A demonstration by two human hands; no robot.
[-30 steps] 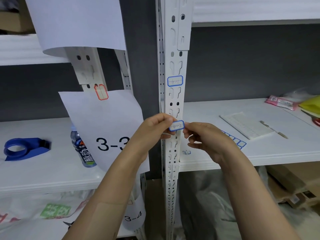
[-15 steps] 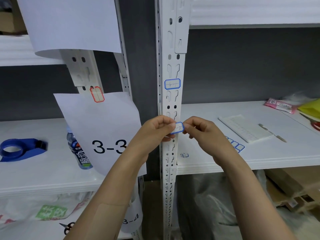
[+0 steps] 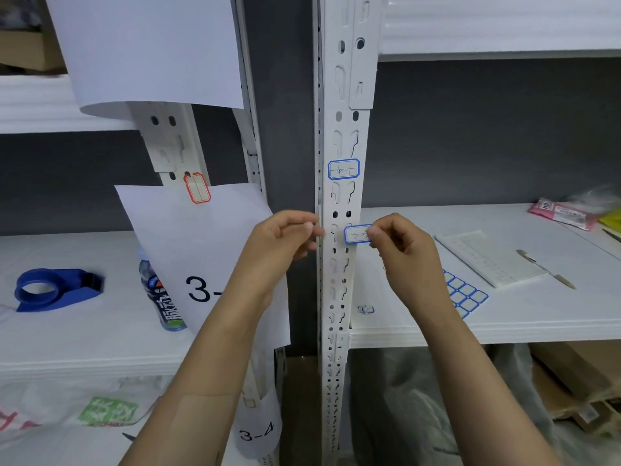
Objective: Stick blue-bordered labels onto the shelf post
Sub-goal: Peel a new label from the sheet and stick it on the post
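Note:
The white slotted shelf post [image 3: 339, 297] runs down the middle of the view. One blue-bordered label [image 3: 343, 169] with handwriting is stuck on it higher up. My right hand [image 3: 403, 247] pinches a second blue-bordered label [image 3: 356, 235] by its right end, holding it flat in front of the post's right half. My left hand [image 3: 282, 240] is at the post's left edge with fingers curled, thumb and forefinger pinched on a thin pale strip [image 3: 319, 218]. It does not touch the label.
A sheet of blank blue-bordered labels [image 3: 465, 295], a white pad [image 3: 487, 257] and a pen [image 3: 544, 269] lie on the right shelf. On the left shelf are a blue tape dispenser [image 3: 50, 290] and a bottle [image 3: 164, 301], behind a hanging paper marked 3-3 [image 3: 188, 237].
Both hands held the label together before. They have pulled apart: the label stays with my right hand and has moved right and up, and my left hand has drawn back to the post's left edge.

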